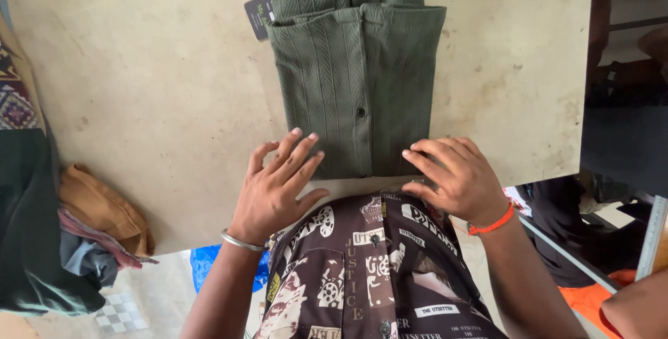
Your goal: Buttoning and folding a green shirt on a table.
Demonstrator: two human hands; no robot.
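Left hand (275, 189): laid flat with fingers spread, fingertips resting on the lower left corner of the folded green shirt (358, 82); a silver bangle (242, 242) circles the wrist. Right hand (456, 179): fingers curled and drawn together on the shirt's lower right corner, at the near table edge; whether they pinch the cloth cannot be told. An orange thread (492, 226) is tied around this wrist. The shirt, ribbed and buttoned down the middle, lies folded into a narrow upright rectangle on the pale table (153, 89), its bottom hem nearest the person. A dark tag (258, 13) sticks out at its upper left. Left of the table, a pile of clothes (83, 235) in brown, grey and dark green.
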